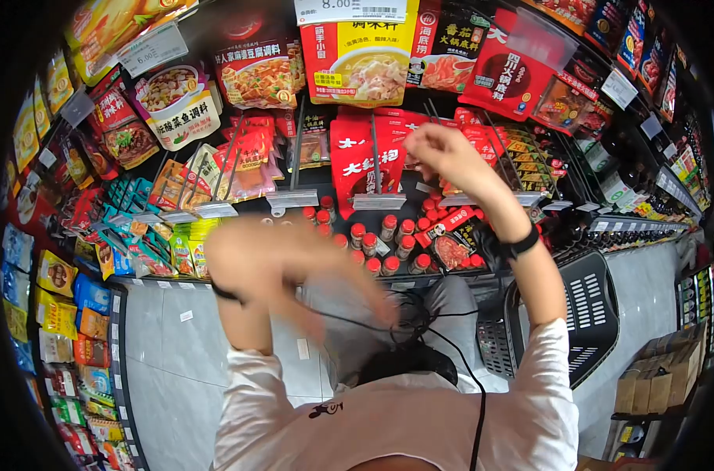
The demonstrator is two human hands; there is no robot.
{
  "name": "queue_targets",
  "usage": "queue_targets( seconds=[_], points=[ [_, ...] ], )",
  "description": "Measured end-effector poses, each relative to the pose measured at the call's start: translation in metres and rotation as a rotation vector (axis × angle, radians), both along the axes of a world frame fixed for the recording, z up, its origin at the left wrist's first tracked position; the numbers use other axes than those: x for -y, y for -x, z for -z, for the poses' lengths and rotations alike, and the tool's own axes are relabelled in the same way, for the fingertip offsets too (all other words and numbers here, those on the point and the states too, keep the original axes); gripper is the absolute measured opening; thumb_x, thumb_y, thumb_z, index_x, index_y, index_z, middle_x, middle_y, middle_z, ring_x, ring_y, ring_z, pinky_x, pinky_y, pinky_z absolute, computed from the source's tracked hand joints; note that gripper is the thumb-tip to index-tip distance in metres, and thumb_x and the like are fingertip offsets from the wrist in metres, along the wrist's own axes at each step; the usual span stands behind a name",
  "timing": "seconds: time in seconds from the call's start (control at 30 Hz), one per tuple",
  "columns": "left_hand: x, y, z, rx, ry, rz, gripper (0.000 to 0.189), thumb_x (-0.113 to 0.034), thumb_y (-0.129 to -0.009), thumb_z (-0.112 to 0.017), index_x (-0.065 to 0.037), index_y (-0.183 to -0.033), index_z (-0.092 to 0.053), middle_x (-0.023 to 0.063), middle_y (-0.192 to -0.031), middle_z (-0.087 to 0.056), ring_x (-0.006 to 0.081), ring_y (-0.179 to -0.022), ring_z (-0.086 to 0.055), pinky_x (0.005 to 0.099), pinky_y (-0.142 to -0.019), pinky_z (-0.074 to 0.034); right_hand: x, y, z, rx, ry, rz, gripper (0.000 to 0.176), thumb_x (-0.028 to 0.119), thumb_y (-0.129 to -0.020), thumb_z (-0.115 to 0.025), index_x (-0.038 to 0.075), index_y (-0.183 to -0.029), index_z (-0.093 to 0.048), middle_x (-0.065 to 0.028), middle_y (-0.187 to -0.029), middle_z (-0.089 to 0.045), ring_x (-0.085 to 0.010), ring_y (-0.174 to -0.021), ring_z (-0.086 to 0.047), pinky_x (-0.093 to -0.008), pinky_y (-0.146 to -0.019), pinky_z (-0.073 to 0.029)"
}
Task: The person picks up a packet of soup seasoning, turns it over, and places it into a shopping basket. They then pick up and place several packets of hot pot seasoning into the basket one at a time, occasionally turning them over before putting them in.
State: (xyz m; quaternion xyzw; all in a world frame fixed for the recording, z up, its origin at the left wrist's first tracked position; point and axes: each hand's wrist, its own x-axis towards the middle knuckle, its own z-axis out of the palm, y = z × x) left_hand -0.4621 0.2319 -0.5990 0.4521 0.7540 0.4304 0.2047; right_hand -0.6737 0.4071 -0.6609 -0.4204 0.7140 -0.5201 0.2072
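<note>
My right hand is raised at the hanging rack, its fingers curled beside a row of red hot pot seasoning packets. Whether anything is between those fingers is hidden. Lower and to the left, my left hand is smeared by motion, so its fingers cannot be made out. It hovers in front of the lower shelf, over part of several small red-capped bottles. A red seasoning packet with a food picture lies at a slant among the bottles, below my right hand.
Larger seasoning packets stand along the upper shelf behind price tags. Metal hooks and label holders stick out toward me. A black shopping basket is on the floor at right, near cardboard boxes. A black cable hangs across my front.
</note>
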Motion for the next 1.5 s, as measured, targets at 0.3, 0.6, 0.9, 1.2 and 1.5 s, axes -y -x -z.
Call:
queue_targets(
  seconds=[0.3,0.6,0.9,1.2,1.5],
  points=[
    [0.088,0.159,0.049,0.122,-0.833,-1.356,0.033,-0.012,-0.084,-0.056,-0.001,-0.113,-0.047,0.0133,-0.108,-0.056,0.021,-0.098,-0.055,0.0383,-0.088,-0.045,0.084,0.105,-0.006,-0.48,-0.172,0.509,0.054,0.035,-0.074,-0.064,-0.004,-0.108,-0.05,-0.0233,-0.104,-0.059,-0.0354,-0.099,-0.058,-0.038,-0.085,-0.045],
    [0.126,0.213,0.08,-0.165,-0.298,-1.52,0.085,-0.026,-0.067,-0.076,0.005,-0.131,-0.028,0.0163,-0.116,-0.054,0.019,-0.106,-0.053,0.0294,-0.088,-0.043,0.112,0.128,0.006,-0.419,-0.106,0.494,0.071,0.039,-0.07,-0.068,-0.006,-0.118,-0.042,-0.0249,-0.116,-0.054,-0.0365,-0.108,-0.053,-0.0377,-0.091,-0.042],
    [0.123,0.202,0.058,-0.244,-0.123,-1.481,0.093,-0.042,-0.067,-0.076,0.007,-0.13,-0.029,0.0192,-0.124,-0.048,0.0214,-0.115,-0.047,0.0293,-0.094,-0.039,0.119,0.105,0.022,-0.4,0.103,0.637,0.074,0.031,-0.071,-0.072,-0.009,-0.116,-0.029,-0.0306,-0.105,-0.056,-0.0411,-0.1,-0.055,-0.0404,-0.085,-0.044],
    [0.139,0.198,0.072,-0.132,-0.268,-1.367,0.052,-0.028,-0.076,-0.073,-0.001,-0.115,-0.052,0.0092,-0.108,-0.062,0.0136,-0.096,-0.058,0.0266,-0.084,-0.044,0.115,0.116,0.034,-0.522,0.064,0.589,0.049,0.035,-0.073,-0.072,-0.003,-0.099,-0.054,-0.0184,-0.094,-0.062,-0.0289,-0.085,-0.061,-0.036,-0.073,-0.047],
    [0.121,0.179,0.064,0.069,-0.396,-1.218,0.048,-0.022,-0.078,-0.072,0.001,-0.115,-0.053,0.0086,-0.11,-0.06,0.0132,-0.096,-0.057,0.0273,-0.083,-0.046,0.094,0.091,0.02,0.375,0.13,0.018,0.049,0.021,-0.078,-0.071,0.008,-0.119,-0.049,-0.002,-0.1,-0.062,-0.0131,-0.091,-0.059,-0.0299,-0.082,-0.046]
  ],
)
